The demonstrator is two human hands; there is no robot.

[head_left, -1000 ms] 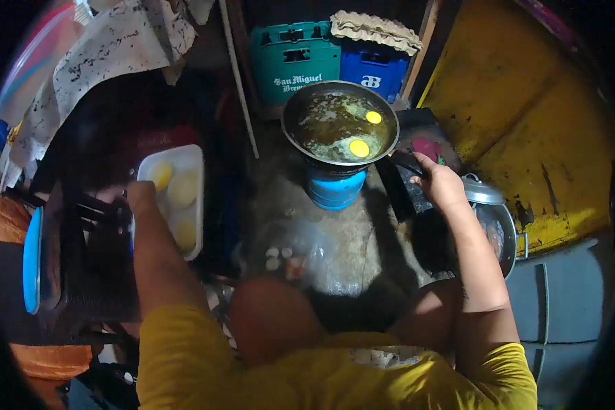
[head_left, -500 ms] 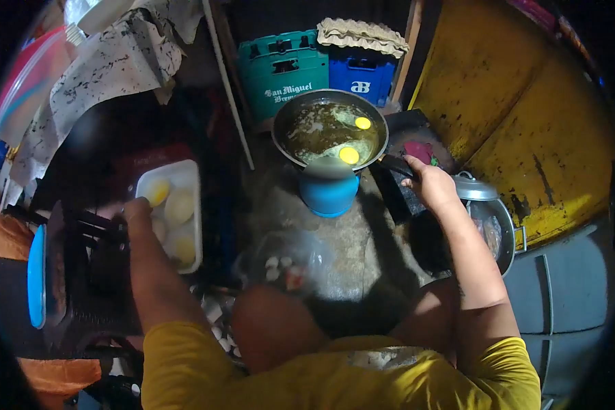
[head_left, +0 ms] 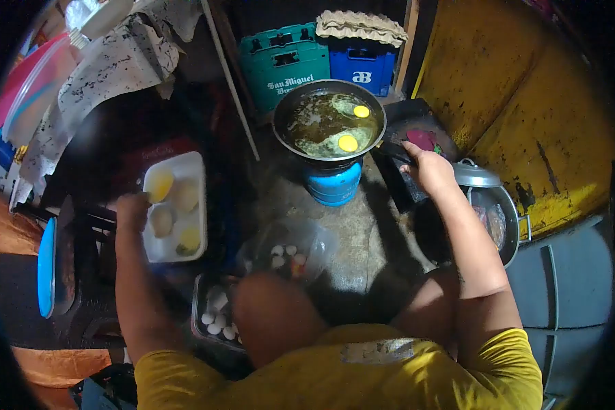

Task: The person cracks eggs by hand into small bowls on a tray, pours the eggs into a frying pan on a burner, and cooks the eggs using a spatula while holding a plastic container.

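My right hand (head_left: 430, 167) is closed around the black handle of a frying pan (head_left: 295, 142). Two eggs with bright yolks (head_left: 348, 143) lie in the oil in the pan, which rests over a blue gas canister stove (head_left: 333, 184). On the left, my left hand (head_left: 133, 206) is at the edge of a white tray (head_left: 197, 239), fingers pinched at the rim of a small bowl (head_left: 160, 184) with yellow egg in it. Several small bowls share that tray, at least one other with a yolk (head_left: 189, 238). My left fingertips are partly in shadow.
Whole white eggs (head_left: 215, 324) lie in a clear container beside my left knee. A clear bag (head_left: 301, 242) holds shells. Behind the pan stand a green crate (head_left: 283, 65) and a blue crate (head_left: 361, 68) topped with egg cartons (head_left: 361, 27). A lidded pot (head_left: 509, 225) sits right.
The view has tilted slightly, so the pan sits higher in the frame. My left hand has shifted a little left relative to the tray. My right hand keeps its grip on the frying pan.
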